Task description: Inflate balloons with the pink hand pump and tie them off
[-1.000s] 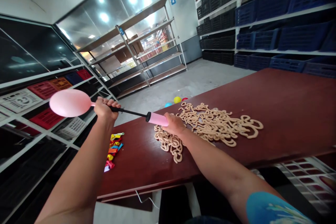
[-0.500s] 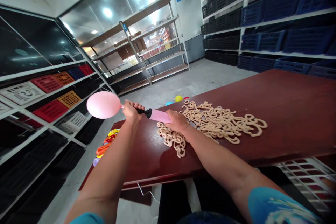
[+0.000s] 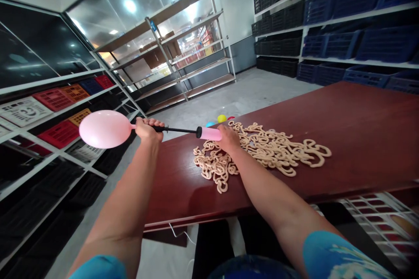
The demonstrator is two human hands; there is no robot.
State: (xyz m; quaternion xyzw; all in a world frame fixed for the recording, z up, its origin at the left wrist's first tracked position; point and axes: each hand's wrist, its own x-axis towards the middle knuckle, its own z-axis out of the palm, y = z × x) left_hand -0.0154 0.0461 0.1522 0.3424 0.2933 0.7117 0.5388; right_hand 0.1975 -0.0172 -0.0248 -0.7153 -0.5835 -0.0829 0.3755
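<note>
My left hand is closed round the black handle end of a hand pump, right where a part-filled pink balloon sits on the nozzle. My right hand grips the pink pump barrel. The thin black pump rod shows drawn out between the two hands. Both hands hover over the left end of a dark red wooden table. A heap of beige plastic chain links lies on the table just under and right of my right hand.
Small inflated balloons lie on the concrete floor past the table. Metal shelves with red, orange and white crates line the left; blue and black crates fill shelves on the right. A patterned tray sits below the table's near edge.
The pump rod was pushed in half a second ago and is drawn out again now, my left hand moving left with the balloon. The loose coloured balloons on the table's left have left the view.
</note>
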